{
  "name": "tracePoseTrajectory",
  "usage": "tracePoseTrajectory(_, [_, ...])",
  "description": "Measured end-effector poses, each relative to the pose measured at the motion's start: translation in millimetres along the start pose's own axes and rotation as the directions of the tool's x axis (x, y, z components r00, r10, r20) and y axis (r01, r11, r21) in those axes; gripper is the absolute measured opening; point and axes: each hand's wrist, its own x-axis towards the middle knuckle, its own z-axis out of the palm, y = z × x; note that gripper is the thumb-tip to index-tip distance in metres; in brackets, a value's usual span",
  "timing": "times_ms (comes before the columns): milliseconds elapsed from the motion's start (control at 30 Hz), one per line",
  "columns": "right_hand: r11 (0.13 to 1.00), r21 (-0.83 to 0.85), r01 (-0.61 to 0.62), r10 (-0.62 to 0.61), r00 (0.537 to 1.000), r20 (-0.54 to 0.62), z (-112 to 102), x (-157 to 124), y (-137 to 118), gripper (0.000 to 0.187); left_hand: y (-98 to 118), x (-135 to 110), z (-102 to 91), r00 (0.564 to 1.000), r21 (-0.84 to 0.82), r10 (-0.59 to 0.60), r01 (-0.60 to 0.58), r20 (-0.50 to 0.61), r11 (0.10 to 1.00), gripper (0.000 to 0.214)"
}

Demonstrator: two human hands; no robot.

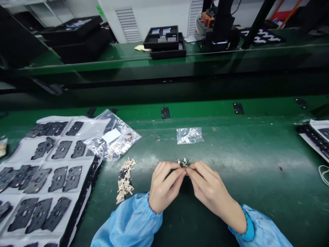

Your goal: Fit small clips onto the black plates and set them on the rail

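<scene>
Pinching pale pieces point(184, 162), fingers point(173, 175) meet right of a tray point(75, 202) holding plates point(61, 150).

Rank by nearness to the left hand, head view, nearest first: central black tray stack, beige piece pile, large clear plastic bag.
1. Beige piece pile: just left of the left hand.
2. Large clear plastic bag: farther left and forward.
3. Central black tray stack: far back, straight ahead.

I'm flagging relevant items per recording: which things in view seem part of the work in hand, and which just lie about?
Likely in use:
small pale pieces, at the fingertips of left hand and right hand
loose pile of similar pieces

Apparently lying about:
small clear bag
stacked black trays, back shelf
white cord, right edge
</scene>
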Motion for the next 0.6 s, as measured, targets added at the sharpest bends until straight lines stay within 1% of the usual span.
tracePoseTrajectory(33, [0.994,0.104,-0.04,0.043,0.999,-0.028,1,1,-1,0.025,0,-1,1.3,1.0,0.025,0.021,-0.021,-0.021,0.999,0.027])
tracePoseTrajectory(67, [0.97,0.228,-0.089,0.102,0.994,-0.046,2,2,-2,0.023,0,-3,2.5,0.998,0.047,0.046,-0.045,-0.04,0.998,0.03])
tracePoseTrajectory(100, [0.92,0.363,-0.146,0.174,0.984,-0.044,2,3,-3,0.022,0,-3,3.4,0.996,0.065,0.075,-0.071,-0.052,0.995,0.034])
tracePoseTrajectory(133, [0.843,0.495,-0.21,0.252,0.968,-0.018,2,5,-4,0.019,0,-4,4.1,0.993,0.079,0.102,-0.098,-0.054,0.992,0.038])
tracePoseTrajectory(200, [0.631,0.699,-0.338,0.384,0.918,0.096,2,8,-5,0.014,3,-5,4.7,0.989,0.087,0.142,-0.139,-0.034,0.986,0.046])
tracePoseTrajectory(233, [0.522,0.761,-0.385,0.425,0.891,0.159,2,9,-5,0.012,4,-5,4.8,0.987,0.077,0.156,-0.155,-0.02,0.985,0.049])
tracePoseTrajectory(267, [0.431,0.801,-0.416,0.448,0.869,0.21,1,11,-5,0.011,6,-4,4.7,0.986,0.051,0.169,-0.168,-0.006,0.984,0.051])
tracePoseTrajectory(300, [0.37,0.822,-0.433,0.457,0.855,0.245,1,12,-5,0.011,8,-4,4.5,0.985,0.008,0.174,-0.174,-0.004,0.985,0.054])
tracePoseTrajectory(333, [0.337,0.833,-0.439,0.463,0.848,0.26,1,13,-4,0.012,9,-4,4.1,0.987,-0.047,0.158,-0.159,-0.019,0.986,0.056])
tracePoseTrajectory(367, [0.328,0.836,-0.44,0.469,0.844,0.261,0,14,-4,0.012,10,-4,3.6,0.993,-0.105,0.112,-0.117,-0.049,0.988,0.057])
tracePoseTrajectory(433, [0.349,0.83,-0.434,0.483,0.843,0.238,-1,16,-5,0.013,11,-2,2.6,0.991,-0.208,-0.056,0.029,-0.125,0.978,0.054])
tracePoseTrajectory(467, [0.364,0.825,-0.432,0.487,0.843,0.227,-1,17,-6,0.012,11,-1,2.3,0.977,-0.253,-0.153,0.111,-0.152,0.961,0.049])
tracePoseTrajectory(533, [0.385,0.815,-0.433,0.488,0.845,0.219,-2,18,-7,0.012,9,1,2.1,0.941,-0.338,-0.304,0.241,-0.146,0.91,0.036])
tracePoseTrajectory(600, [0.401,0.81,-0.428,0.478,0.852,0.214,-3,18,-8,0.011,7,3,2.9,0.92,-0.428,-0.381,0.31,-0.09,0.849,0.022])
